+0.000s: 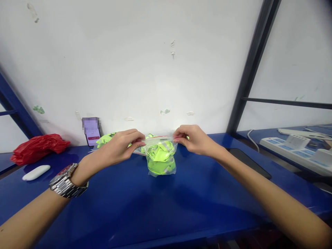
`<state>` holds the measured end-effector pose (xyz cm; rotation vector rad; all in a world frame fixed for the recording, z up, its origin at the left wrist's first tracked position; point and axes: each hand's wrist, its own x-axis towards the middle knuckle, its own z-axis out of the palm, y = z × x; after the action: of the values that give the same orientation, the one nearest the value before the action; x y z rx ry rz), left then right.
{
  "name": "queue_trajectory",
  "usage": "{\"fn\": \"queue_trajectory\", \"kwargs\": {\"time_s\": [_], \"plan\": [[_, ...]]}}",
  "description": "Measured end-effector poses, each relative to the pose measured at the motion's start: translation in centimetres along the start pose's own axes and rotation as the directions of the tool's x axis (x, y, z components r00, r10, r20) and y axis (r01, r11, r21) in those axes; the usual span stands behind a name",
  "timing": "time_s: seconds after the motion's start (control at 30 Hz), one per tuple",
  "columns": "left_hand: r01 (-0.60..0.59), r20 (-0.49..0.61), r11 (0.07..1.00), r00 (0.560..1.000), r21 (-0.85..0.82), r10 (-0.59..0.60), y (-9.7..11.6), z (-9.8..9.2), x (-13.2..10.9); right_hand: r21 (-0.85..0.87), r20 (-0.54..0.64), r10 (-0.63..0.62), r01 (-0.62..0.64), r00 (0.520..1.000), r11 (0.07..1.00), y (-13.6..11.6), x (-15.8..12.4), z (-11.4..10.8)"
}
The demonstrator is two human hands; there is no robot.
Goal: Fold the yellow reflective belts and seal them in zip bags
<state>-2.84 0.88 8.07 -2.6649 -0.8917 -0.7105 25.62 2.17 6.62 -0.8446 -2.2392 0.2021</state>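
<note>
A clear zip-lock bag (153,171) hangs upright between my hands, above or just touching the blue table. Folded inside it is a neon yellow-green garment (161,162) with pale grey strips. My left hand (127,142) pinches the bag's top left corner between thumb and fingers. At the top right corner, my right hand (190,138) grips the bag the same way. The red-lined zip edge (159,137) stretches straight from one hand to the other. Behind my left hand lies more neon yellow-green fabric (105,139), partly hidden, with clear plastic near it.
On the blue table (124,214), a red plastic bag (38,148) and a white case (36,172) lie at left. A phone (92,133) leans on the wall. A dark flat device (249,162) lies beyond my right forearm, near a white power strip (293,152).
</note>
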Motion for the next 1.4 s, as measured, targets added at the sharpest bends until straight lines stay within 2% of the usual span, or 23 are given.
{"fn": "queue_trajectory", "kwargs": {"time_s": [0.23, 0.5, 0.63, 0.77, 1.03, 1.2, 1.4], "plan": [[-0.013, -0.027, 1.0, 1.0, -0.002, 0.012, -0.3, 0.1, -0.3, -0.077, -0.046, -0.044, 0.041, 0.998, 0.996, 0.1, -0.2, 0.8], [-0.021, -0.041, 0.999, 0.999, 0.025, 0.022, -0.3, 0.1, -0.6, -0.024, -0.026, -0.085, 0.084, 0.996, 0.996, 0.1, -0.5, 0.5], [-0.024, -0.027, 0.999, 0.999, 0.035, 0.025, 0.0, 0.0, -0.5, 0.024, -0.018, -0.07, 0.07, 0.997, 0.997, 0.1, -0.7, 0.6], [-0.007, -0.003, 0.999, 1.0, 0.032, 0.007, 0.2, 0.0, -0.5, -0.001, 0.002, -0.081, 0.081, 0.997, 0.997, 0.0, -0.6, 0.6], [0.063, 0.064, 0.993, 0.996, -0.095, -0.057, 0.4, -0.2, -0.2, -0.069, 0.018, -0.132, 0.133, 0.991, 0.989, -0.4, -0.3, 0.3], [0.042, 0.064, 0.992, 0.997, -0.117, -0.034, 0.6, -0.2, 0.2, -0.112, 0.06, -0.164, 0.17, 0.985, 0.979, -0.6, 0.4, 0.8], [-0.024, 0.034, 0.999, 0.999, -0.022, 0.025, 0.5, 0.2, 0.5, -0.138, 0.03, -0.18, 0.182, 0.983, 0.973, -0.1, 0.6, 1.3]]}}
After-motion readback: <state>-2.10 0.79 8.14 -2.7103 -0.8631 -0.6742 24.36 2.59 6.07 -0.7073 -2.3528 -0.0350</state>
